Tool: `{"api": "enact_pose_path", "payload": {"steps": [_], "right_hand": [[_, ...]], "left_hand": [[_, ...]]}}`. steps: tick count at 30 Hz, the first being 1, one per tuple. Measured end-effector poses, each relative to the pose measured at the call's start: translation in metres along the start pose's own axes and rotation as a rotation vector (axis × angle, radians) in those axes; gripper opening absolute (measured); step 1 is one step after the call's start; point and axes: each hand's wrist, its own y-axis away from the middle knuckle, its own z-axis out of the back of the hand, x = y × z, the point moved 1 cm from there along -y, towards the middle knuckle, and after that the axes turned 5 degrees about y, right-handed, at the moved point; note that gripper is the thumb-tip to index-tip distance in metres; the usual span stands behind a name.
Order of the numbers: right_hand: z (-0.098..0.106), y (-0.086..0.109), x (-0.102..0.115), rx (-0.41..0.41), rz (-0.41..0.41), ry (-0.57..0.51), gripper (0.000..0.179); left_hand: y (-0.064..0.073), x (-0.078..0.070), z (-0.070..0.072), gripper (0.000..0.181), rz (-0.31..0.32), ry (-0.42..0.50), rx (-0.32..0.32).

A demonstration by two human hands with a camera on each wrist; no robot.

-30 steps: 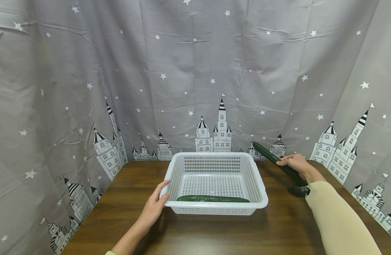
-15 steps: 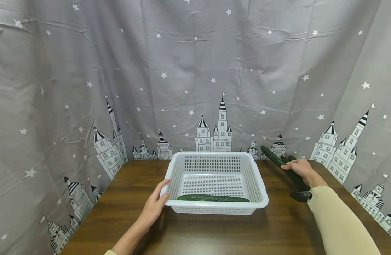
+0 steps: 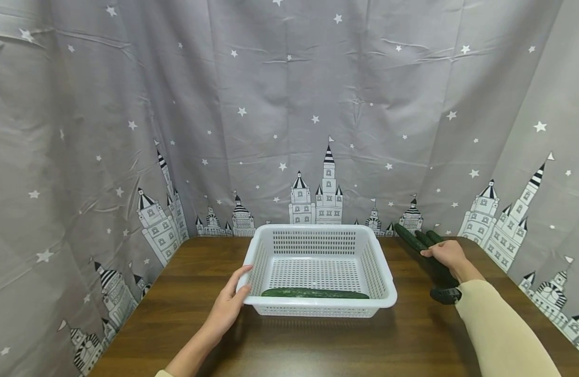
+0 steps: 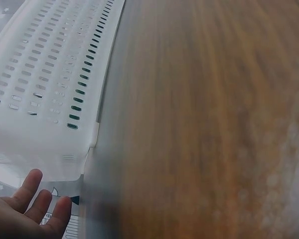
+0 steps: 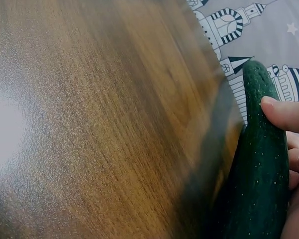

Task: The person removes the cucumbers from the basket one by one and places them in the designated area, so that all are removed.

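My right hand grips a dark green cucumber, its far end pointing up-left. In the right wrist view the thumb presses along the side of this cucumber, with fingers behind it. Two more cucumbers lie close beside it, partly hidden by the hand. My left hand rests at the left rim of a white perforated plastic basket, thumb and a fingertip at the edge. In the left wrist view its other fingers are spread and relaxed below the basket. One cucumber lies along the basket's front inside.
The basket stands mid-way on a dark brown wooden table. A grey curtain printed with stars and castles hangs right behind the table and along both sides. A black band sits at the right wrist.
My right hand has lowered the cucumber, moving it slightly right, down beside two others that now show past the hand. The left hand and basket have stayed put.
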Motion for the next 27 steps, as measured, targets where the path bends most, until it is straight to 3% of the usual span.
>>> {"api": "enact_pose_path", "payload": {"steps": [6, 12, 20, 27], "right_hand": [[-0.005, 0.0, 0.0, -0.015, -0.002, 0.04, 0.034], [-0.012, -0.003, -0.003, -0.08, 0.032, 0.213, 0.031], [-0.013, 0.0, 0.0, -0.056, -0.072, 0.301, 0.033], [-0.016, 0.002, 0.004, -0.056, -0.11, 0.314, 0.037]], "left_hand": [[0.001, -0.003, 0.0, 0.045, 0.011, -0.009, -0.003], [0.001, -0.001, -0.001, 0.045, 0.011, -0.01, -0.005], [0.001, 0.0, -0.002, 0.045, 0.002, 0.003, 0.0], [0.001, -0.002, 0.0, 0.045, 0.0, 0.0, 0.001]]}}
